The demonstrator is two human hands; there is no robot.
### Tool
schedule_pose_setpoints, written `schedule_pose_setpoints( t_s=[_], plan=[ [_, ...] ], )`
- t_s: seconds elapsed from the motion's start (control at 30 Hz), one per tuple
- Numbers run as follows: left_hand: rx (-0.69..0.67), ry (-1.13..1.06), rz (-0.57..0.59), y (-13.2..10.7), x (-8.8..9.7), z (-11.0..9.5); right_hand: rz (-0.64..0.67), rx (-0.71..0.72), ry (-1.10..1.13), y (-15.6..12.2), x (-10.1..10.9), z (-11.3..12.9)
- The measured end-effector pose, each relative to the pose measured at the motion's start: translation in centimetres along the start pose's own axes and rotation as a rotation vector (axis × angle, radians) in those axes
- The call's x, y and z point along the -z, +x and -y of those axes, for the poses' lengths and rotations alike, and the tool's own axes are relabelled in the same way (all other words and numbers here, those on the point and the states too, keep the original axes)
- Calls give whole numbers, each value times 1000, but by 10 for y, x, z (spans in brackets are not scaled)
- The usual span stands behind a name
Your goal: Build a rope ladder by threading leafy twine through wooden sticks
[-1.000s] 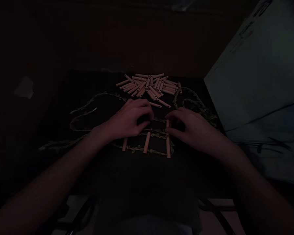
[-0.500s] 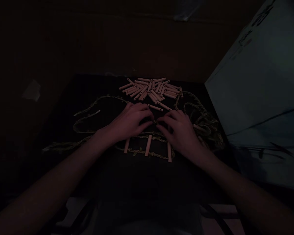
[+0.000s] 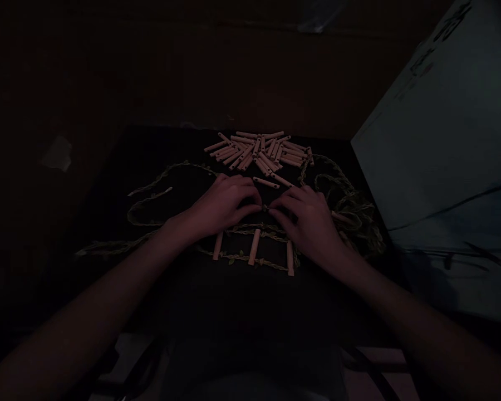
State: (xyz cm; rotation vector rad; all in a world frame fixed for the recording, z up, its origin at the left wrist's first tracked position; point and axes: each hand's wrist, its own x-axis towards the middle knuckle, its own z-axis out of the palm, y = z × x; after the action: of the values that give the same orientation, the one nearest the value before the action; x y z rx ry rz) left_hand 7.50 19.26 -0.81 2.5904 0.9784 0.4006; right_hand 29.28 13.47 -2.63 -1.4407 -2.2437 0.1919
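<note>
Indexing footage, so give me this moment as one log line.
left hand: pinching cord; right hand: pinching same cord; loose sticks: piled beyond

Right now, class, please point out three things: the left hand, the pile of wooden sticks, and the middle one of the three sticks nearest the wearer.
Left hand [image 3: 223,203], head view: back of the hand.
Pile of wooden sticks [image 3: 256,148], head view: a stick near its centre.
Middle stick [image 3: 254,247], head view: halfway along.

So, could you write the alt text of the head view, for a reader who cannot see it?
The left hand and right hand seem to pinch a cord above a dark table, in dim light. Three sticks bridge leafy cords nearer the viewer; a pile of loose sticks lies beyond.
</note>
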Motion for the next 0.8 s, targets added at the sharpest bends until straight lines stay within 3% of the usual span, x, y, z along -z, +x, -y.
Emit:
schedule_pose_setpoints(
  t_s=[0.3, 0.57, 0.8],
  plan=[
    [-3, -79, -17, 1, 0, 4, -1, -8, -5, -1, 0, 1],
    [-34, -218, -100, -2, 9, 0, -50, -4, -30, -4, 5, 3],
    [-23, -167, 55, -5, 17, 3, 38, 28, 33, -9, 17, 15]
  ],
)
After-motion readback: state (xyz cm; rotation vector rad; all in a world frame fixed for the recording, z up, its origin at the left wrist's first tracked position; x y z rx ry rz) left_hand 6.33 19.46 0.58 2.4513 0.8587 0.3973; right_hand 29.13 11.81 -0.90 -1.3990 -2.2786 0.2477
